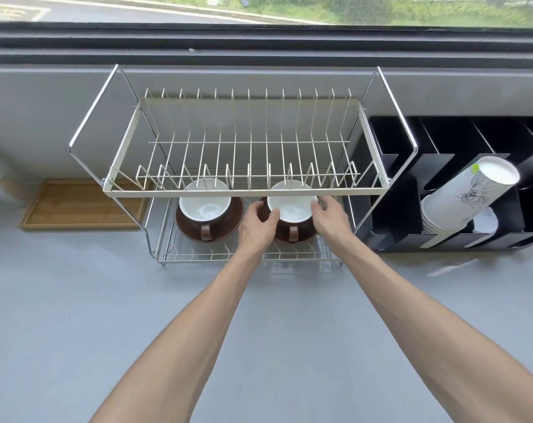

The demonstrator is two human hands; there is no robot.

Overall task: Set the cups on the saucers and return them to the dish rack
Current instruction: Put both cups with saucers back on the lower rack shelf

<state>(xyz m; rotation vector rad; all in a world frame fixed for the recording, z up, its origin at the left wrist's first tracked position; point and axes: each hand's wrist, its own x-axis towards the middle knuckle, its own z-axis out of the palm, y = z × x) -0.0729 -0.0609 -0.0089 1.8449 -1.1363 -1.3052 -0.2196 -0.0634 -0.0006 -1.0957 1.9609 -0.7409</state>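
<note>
A two-tier white wire dish rack (244, 190) stands on the grey counter. On its lower shelf sit two brown cups with white insides, each on a brown saucer. The left cup (204, 206) rests alone on its saucer (186, 224), handle toward me. The right cup (291, 206) stands on the right saucer (302, 236). My left hand (257, 225) grips the left side of that cup and saucer, thumb over the cup's rim. My right hand (331, 218) holds the right side. The rack's upper tier hides the far parts of both cups.
A wooden tray (82, 204) lies left of the rack. A black divided organiser (411, 190) with a leaning stack of paper cups (463, 196) stands close to the rack's right side. The window ledge runs behind. Grey counter (106, 315) spreads in front.
</note>
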